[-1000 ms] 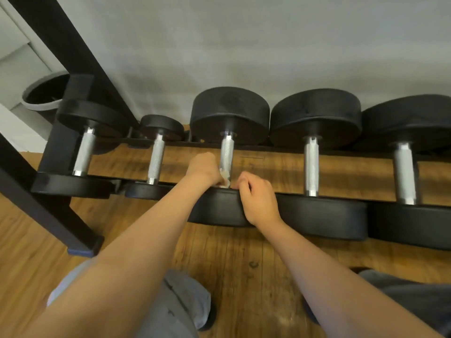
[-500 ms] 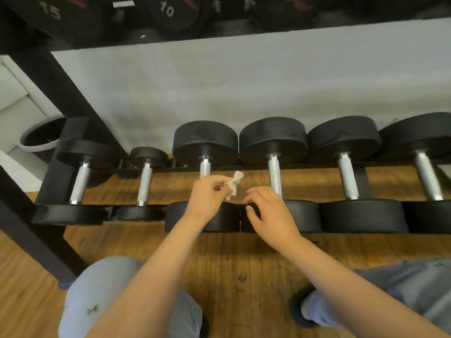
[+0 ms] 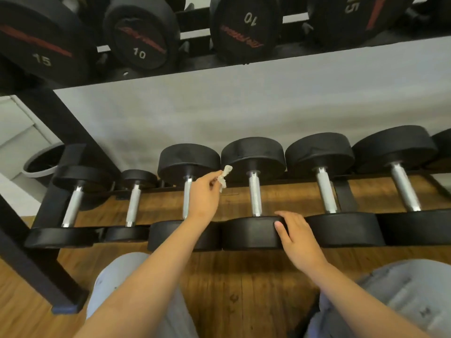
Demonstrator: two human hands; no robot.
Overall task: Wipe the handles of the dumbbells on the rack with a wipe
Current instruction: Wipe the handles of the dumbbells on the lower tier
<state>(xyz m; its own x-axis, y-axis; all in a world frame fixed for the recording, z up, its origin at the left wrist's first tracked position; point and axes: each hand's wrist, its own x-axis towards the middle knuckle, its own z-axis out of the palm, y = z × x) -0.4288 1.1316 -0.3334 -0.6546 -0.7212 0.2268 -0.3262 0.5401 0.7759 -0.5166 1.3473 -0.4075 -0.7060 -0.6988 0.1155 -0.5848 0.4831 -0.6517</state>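
Note:
Several black dumbbells with silver knurled handles lie side by side on the low rack [image 3: 344,193]. My left hand [image 3: 204,196] pinches a small crumpled white wipe [image 3: 225,176] in the air, between the third dumbbell's handle [image 3: 187,196] and the fourth dumbbell's handle [image 3: 255,192]. The wipe touches neither handle. My right hand [image 3: 296,236] rests, fingers spread, on the near black head [image 3: 249,231] of the fourth dumbbell.
An upper shelf holds larger dumbbells marked 10 [image 3: 140,32] and 15 [image 3: 41,40]. A black rack leg [image 3: 29,259] slants down at the left. A grey bin [image 3: 41,162] stands behind it. My knees in grey trousers [image 3: 390,301] are over the wooden floor [image 3: 239,289].
My left hand has lifted the wipe off the third handle and carried it right. My right hand has shifted right onto the fourth dumbbell's near head. The view has tilted up.

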